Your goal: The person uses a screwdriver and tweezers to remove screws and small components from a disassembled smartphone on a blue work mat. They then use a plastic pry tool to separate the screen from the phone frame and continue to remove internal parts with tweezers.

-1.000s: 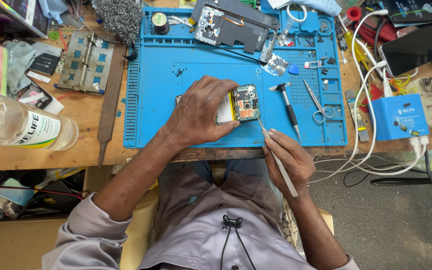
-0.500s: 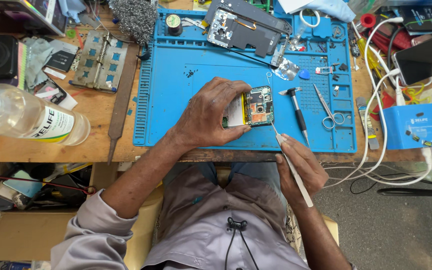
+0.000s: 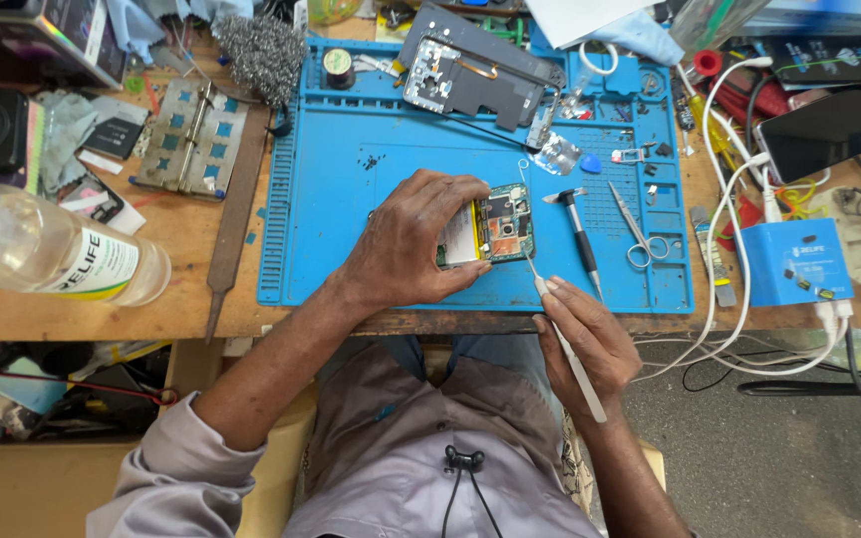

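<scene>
On the wooden bench [image 3: 72,317], far left: one clear bottle [image 3: 52,254] lying on its side, then one metal plate [image 3: 191,139]. One blue mat [image 3: 351,199] covers the middle. Left hand [image 3: 416,239] lies on it, fingers curled over one opened phone [image 3: 490,227], pinning it flat. Right hand [image 3: 580,344], just off the mat's near edge, fingers pinched around one thin white tool [image 3: 560,334]; its tip touches the phone. Further right: one small hammer [image 3: 578,231], one pair of scissors [image 3: 632,227], one blue box [image 3: 794,261].

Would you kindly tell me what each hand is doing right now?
Left hand: closed on the opened phone.
Right hand: closed on a thin tool.
</scene>
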Demonstrator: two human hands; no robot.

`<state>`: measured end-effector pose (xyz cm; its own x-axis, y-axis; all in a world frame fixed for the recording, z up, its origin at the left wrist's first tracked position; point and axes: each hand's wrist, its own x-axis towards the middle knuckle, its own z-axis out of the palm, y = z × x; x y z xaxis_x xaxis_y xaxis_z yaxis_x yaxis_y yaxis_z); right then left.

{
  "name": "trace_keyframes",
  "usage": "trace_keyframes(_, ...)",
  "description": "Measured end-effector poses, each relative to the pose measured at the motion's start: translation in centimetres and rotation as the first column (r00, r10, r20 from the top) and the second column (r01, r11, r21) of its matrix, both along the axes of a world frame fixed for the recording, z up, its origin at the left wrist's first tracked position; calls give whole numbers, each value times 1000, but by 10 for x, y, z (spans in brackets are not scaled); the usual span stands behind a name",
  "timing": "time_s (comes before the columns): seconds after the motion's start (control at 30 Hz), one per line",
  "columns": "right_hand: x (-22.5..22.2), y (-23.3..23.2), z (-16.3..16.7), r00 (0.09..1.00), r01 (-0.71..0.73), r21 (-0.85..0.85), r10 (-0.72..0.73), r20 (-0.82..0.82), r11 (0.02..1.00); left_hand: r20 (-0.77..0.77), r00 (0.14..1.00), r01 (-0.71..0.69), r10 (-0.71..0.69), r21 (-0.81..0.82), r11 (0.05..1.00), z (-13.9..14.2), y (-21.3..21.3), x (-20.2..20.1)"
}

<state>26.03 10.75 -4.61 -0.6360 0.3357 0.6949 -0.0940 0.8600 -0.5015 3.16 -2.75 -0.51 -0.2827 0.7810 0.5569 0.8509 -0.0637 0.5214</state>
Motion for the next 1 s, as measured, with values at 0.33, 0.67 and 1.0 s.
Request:
trace_keyframes(0.33, -5, -9, -5, 999, 2, 13, -1, -50, 1000, 21, 1000, 8, -9, 51, 999, 0, -2, 1)
trace_keyframes(0.67, 6, -4, -14, 998, -13, -422, -14, -60, 907, -13, 1000, 3, -3, 40, 999, 2, -2, 2)
trace_keyframes(1.0, 4, -2, -16, 997, -32, -224, 16, -70, 974, -21, 1000, 16, -15, 57, 998, 1, -2, 4)
